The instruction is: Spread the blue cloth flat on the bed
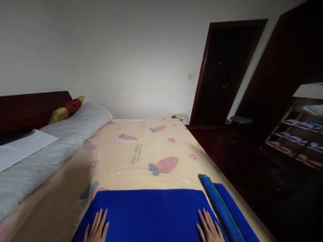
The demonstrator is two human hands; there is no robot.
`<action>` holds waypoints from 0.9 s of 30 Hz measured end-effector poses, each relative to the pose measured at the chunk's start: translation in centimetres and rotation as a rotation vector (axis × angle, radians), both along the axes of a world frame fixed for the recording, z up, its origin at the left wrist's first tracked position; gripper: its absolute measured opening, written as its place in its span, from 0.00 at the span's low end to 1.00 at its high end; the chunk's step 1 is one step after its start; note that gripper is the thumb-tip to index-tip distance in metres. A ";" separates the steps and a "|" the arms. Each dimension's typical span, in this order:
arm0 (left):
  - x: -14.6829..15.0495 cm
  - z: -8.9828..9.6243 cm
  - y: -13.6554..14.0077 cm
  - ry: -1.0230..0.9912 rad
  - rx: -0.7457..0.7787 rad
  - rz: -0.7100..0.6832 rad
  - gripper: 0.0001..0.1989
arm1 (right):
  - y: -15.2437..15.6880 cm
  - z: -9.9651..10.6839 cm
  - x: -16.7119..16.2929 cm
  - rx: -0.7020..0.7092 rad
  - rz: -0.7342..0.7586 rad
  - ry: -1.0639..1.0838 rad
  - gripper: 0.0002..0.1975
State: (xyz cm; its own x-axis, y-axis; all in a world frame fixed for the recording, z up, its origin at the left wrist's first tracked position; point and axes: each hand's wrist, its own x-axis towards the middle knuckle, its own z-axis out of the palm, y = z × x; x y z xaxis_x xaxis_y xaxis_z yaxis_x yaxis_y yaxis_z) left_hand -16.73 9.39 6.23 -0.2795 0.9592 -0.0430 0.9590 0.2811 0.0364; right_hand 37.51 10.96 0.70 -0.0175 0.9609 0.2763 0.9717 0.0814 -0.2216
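Observation:
A bright blue cloth [148, 211] lies spread flat on the bed at the bottom of the head view. My left hand [96, 229] rests palm down on its left part, fingers slightly apart. Flat on the cloth's right part lies my right hand [209, 228], holding nothing. Just right of that hand, a second blue piece [224, 210] with a rolled edge and a thin green seam runs along the bed's right side.
The bed has a cream sheet [141, 151] printed with carrots. A long grey bolster [60, 141], a red-and-gold cushion [67, 109] and a white flat item [22, 146] lie at the left. A dark doorway [224, 74], two stools and a shoe rack [300, 137] stand at the right.

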 end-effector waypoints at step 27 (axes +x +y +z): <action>-4.8 -0.9 8.2 0.264 0.266 -0.080 0.34 | 8.7 1.7 2.2 -0.028 -0.062 0.051 0.35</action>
State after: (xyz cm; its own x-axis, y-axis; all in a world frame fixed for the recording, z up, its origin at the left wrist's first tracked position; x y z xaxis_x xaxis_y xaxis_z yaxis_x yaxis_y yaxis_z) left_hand -21.51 17.64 5.34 -0.1715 0.9463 0.2739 0.9637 0.2189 -0.1529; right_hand 39.68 19.62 2.43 0.0560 0.9671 0.2483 0.9622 0.0141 -0.2719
